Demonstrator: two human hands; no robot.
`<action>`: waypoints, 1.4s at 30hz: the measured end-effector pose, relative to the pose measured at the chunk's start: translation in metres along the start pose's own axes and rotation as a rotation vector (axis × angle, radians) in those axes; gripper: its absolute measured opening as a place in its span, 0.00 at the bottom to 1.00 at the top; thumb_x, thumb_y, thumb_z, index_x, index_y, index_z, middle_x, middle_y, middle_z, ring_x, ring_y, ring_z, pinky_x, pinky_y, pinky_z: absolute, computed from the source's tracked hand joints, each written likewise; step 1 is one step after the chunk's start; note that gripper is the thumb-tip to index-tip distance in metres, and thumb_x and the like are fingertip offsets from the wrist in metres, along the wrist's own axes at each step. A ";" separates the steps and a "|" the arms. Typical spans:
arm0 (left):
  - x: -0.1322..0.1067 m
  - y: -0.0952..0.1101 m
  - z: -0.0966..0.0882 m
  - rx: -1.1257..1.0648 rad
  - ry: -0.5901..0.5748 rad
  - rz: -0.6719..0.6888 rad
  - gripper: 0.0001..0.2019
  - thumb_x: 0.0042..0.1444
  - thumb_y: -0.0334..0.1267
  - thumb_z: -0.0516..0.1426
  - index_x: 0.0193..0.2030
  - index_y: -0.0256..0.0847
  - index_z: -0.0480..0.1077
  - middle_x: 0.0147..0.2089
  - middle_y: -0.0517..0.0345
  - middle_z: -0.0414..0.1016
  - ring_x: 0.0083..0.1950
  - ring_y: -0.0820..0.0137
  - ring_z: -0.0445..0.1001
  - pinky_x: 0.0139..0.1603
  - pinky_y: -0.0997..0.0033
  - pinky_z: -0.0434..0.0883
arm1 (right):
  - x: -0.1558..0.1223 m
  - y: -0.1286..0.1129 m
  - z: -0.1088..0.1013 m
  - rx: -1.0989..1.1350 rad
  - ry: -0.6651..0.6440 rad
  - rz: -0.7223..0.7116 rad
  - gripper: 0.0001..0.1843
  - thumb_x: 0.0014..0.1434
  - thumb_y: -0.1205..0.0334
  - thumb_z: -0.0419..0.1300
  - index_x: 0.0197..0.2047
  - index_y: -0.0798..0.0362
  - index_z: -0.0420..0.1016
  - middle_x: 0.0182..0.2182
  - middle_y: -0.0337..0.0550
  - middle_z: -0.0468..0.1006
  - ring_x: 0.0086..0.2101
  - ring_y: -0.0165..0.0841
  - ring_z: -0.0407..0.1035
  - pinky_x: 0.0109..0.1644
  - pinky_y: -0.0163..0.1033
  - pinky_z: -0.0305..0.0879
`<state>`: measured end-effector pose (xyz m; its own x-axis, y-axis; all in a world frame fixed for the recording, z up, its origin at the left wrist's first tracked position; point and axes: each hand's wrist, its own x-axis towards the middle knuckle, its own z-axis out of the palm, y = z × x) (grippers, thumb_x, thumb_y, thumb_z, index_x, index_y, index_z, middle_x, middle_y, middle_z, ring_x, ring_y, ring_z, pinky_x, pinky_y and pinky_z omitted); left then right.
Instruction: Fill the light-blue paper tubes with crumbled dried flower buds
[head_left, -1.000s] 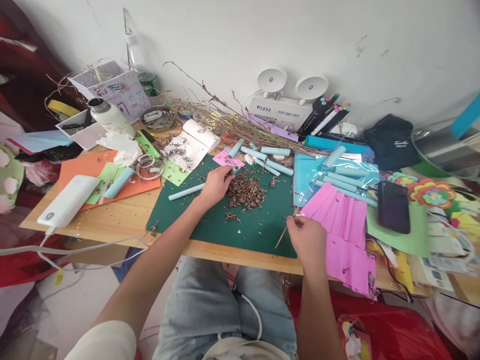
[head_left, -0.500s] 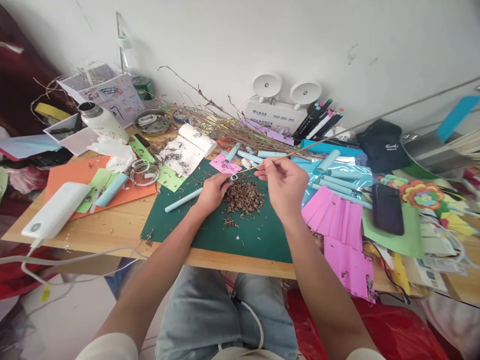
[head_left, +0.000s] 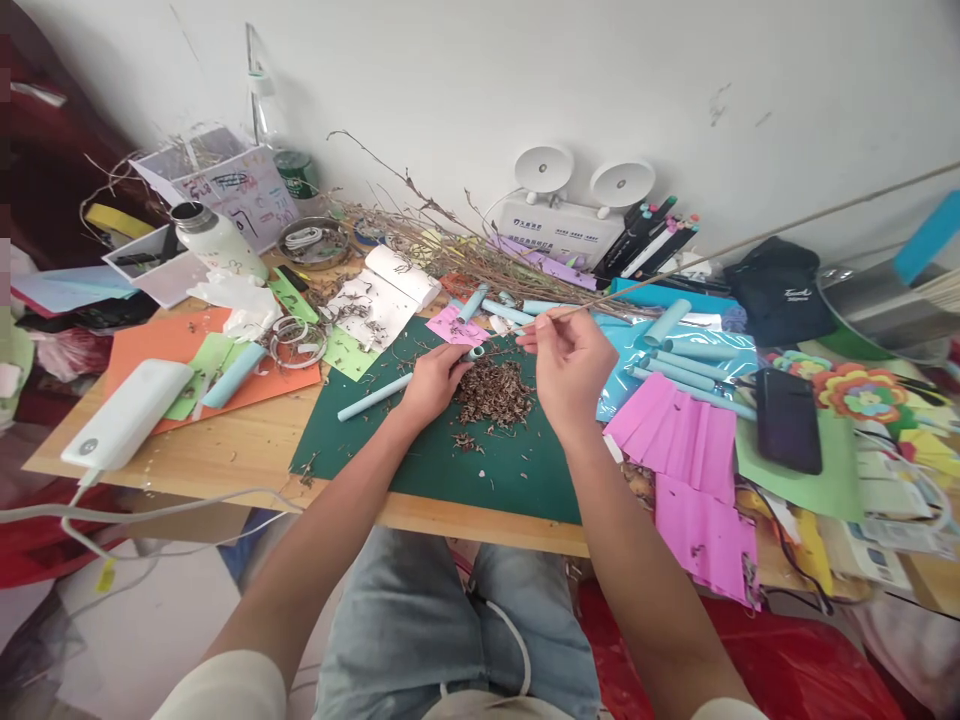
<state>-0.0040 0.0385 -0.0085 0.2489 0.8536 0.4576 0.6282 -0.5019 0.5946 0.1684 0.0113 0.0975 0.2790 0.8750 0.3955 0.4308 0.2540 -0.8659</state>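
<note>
My left hand (head_left: pixel 435 385) is closed around a long light blue paper tube (head_left: pixel 375 397), whose open end shows past my thumb. My right hand (head_left: pixel 574 365) pinches a long thin stick (head_left: pixel 720 247) that runs back over my hand to the upper right. Its near end points towards the tube's mouth; I cannot tell whether they touch. Between my hands, a heap of dry brown plant bits (head_left: pixel 495 393) lies on a dark green mat (head_left: pixel 442 480). Smaller crumbs are scattered around it.
More blue tubes (head_left: pixel 679 368) lie at the right on shiny blue film, beside pleated pink paper (head_left: pixel 694 450) and a black phone (head_left: pixel 787 420). Dry twigs (head_left: pixel 450 245) lie along the back. A white power bank (head_left: pixel 124 415) and a bottle (head_left: pixel 214 240) stand left.
The view has shifted slightly, so the table appears a little further right. My left hand still holds the tube, and my right hand still pinches the stick close to the tube's mouth.
</note>
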 end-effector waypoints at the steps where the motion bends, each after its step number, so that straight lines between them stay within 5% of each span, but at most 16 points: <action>1: 0.000 0.000 0.000 0.004 -0.002 -0.002 0.09 0.64 0.36 0.55 0.48 0.38 0.73 0.43 0.50 0.78 0.43 0.66 0.76 0.45 0.68 0.71 | 0.002 0.000 -0.003 0.012 0.028 0.010 0.13 0.65 0.49 0.53 0.39 0.51 0.68 0.32 0.41 0.79 0.32 0.31 0.78 0.38 0.37 0.75; 5: -0.001 0.000 -0.001 0.010 -0.013 -0.008 0.09 0.64 0.36 0.55 0.48 0.39 0.73 0.44 0.51 0.78 0.44 0.66 0.76 0.46 0.68 0.71 | -0.002 0.009 -0.029 0.006 0.073 0.120 0.14 0.63 0.48 0.54 0.39 0.51 0.68 0.32 0.41 0.79 0.27 0.30 0.75 0.31 0.35 0.72; 9: 0.000 0.002 -0.002 -0.003 -0.015 -0.014 0.09 0.64 0.35 0.54 0.48 0.39 0.72 0.43 0.50 0.78 0.43 0.66 0.76 0.45 0.68 0.71 | -0.028 0.025 -0.064 -0.072 -0.118 0.316 0.15 0.60 0.49 0.57 0.35 0.53 0.70 0.27 0.40 0.77 0.24 0.29 0.72 0.28 0.34 0.69; 13: 0.000 0.002 -0.002 -0.016 -0.015 -0.016 0.09 0.64 0.35 0.54 0.48 0.39 0.72 0.43 0.51 0.78 0.42 0.66 0.75 0.44 0.69 0.70 | -0.066 0.038 -0.083 -0.182 -0.213 0.432 0.17 0.59 0.50 0.56 0.42 0.55 0.74 0.24 0.37 0.75 0.21 0.29 0.69 0.27 0.35 0.66; 21: -0.002 0.000 0.001 -0.018 0.002 -0.022 0.09 0.63 0.35 0.56 0.48 0.39 0.72 0.44 0.51 0.78 0.44 0.65 0.76 0.46 0.68 0.71 | -0.110 0.051 -0.072 -0.387 -0.338 0.485 0.38 0.59 0.51 0.54 0.67 0.64 0.59 0.23 0.37 0.77 0.24 0.34 0.72 0.34 0.39 0.68; 25: -0.002 0.000 0.001 -0.010 -0.007 -0.031 0.09 0.63 0.35 0.56 0.48 0.39 0.72 0.44 0.51 0.78 0.43 0.65 0.76 0.45 0.68 0.71 | -0.104 0.054 -0.065 -0.519 -0.337 0.451 0.42 0.60 0.52 0.54 0.71 0.66 0.49 0.21 0.36 0.77 0.25 0.35 0.72 0.35 0.39 0.65; 28: -0.002 0.000 0.000 -0.002 -0.011 -0.029 0.09 0.64 0.35 0.55 0.48 0.39 0.72 0.43 0.51 0.78 0.43 0.66 0.76 0.45 0.68 0.71 | -0.090 0.054 -0.067 -0.657 -0.410 0.426 0.39 0.60 0.53 0.55 0.70 0.65 0.54 0.23 0.38 0.78 0.29 0.37 0.73 0.37 0.39 0.64; 32: -0.001 0.000 -0.001 -0.009 -0.007 -0.025 0.08 0.63 0.34 0.55 0.47 0.39 0.72 0.43 0.51 0.77 0.41 0.67 0.75 0.43 0.70 0.71 | -0.067 0.043 -0.073 -0.895 -0.387 0.325 0.28 0.62 0.55 0.55 0.63 0.59 0.66 0.33 0.46 0.80 0.35 0.40 0.73 0.39 0.41 0.63; 36: -0.001 0.001 -0.002 -0.022 -0.011 -0.023 0.08 0.63 0.35 0.55 0.47 0.39 0.72 0.42 0.52 0.77 0.41 0.67 0.75 0.43 0.69 0.70 | -0.044 0.011 -0.062 -0.971 -0.330 0.016 0.17 0.67 0.58 0.49 0.42 0.51 0.79 0.49 0.50 0.77 0.43 0.42 0.71 0.41 0.43 0.64; 39: -0.002 0.002 0.000 -0.046 -0.006 -0.023 0.09 0.64 0.35 0.54 0.47 0.38 0.73 0.42 0.50 0.77 0.42 0.66 0.74 0.44 0.67 0.71 | -0.032 -0.027 -0.024 -0.877 -0.392 -0.320 0.18 0.67 0.54 0.51 0.47 0.53 0.78 0.56 0.56 0.71 0.53 0.49 0.65 0.51 0.50 0.64; 42: -0.004 0.005 0.002 -0.043 0.040 -0.063 0.12 0.66 0.34 0.49 0.44 0.38 0.74 0.40 0.46 0.77 0.41 0.62 0.74 0.42 0.61 0.72 | -0.033 -0.066 0.042 -0.706 -0.679 -0.566 0.14 0.67 0.64 0.50 0.44 0.56 0.77 0.48 0.56 0.76 0.46 0.43 0.70 0.49 0.49 0.66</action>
<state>-0.0004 0.0329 -0.0094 0.1792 0.8779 0.4440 0.6089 -0.4535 0.6509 0.0944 -0.0165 0.1286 -0.5409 0.8057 0.2414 0.7957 0.5832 -0.1637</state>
